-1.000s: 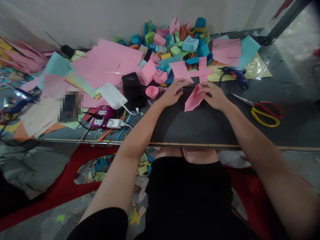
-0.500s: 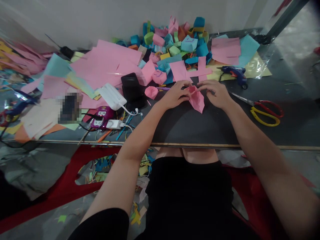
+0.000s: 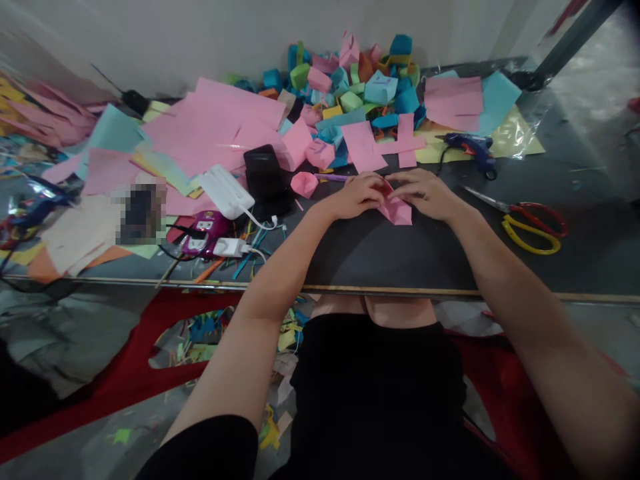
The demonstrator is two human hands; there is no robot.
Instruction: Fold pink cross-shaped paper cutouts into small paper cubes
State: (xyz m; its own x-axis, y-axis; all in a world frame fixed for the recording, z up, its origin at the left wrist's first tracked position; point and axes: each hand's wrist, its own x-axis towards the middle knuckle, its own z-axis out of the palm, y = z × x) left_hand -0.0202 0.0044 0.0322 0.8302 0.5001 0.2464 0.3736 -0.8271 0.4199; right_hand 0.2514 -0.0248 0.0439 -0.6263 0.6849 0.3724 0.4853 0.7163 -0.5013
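A folded pink paper piece is held between my hands just above the dark table. My left hand pinches its left side, and my right hand grips its upper right edge with bent fingers. The hands hide part of the fold. Left of my left hand lie a purple pen, partly covered, and a small pink paper cup shape. Beyond my fingers are a pink paper cross and a pink sheet.
Scissors with red and yellow handles and a blue glue gun lie to the right. Folded paper boxes are heaped against the wall. At left are pink sheets, a black stand, a white power bank and a purple power socket.
The pink folded paper has been turned between my hands: its point swung from lower left to lower right. My left hand has moved onto it, slightly nearer the table's front.
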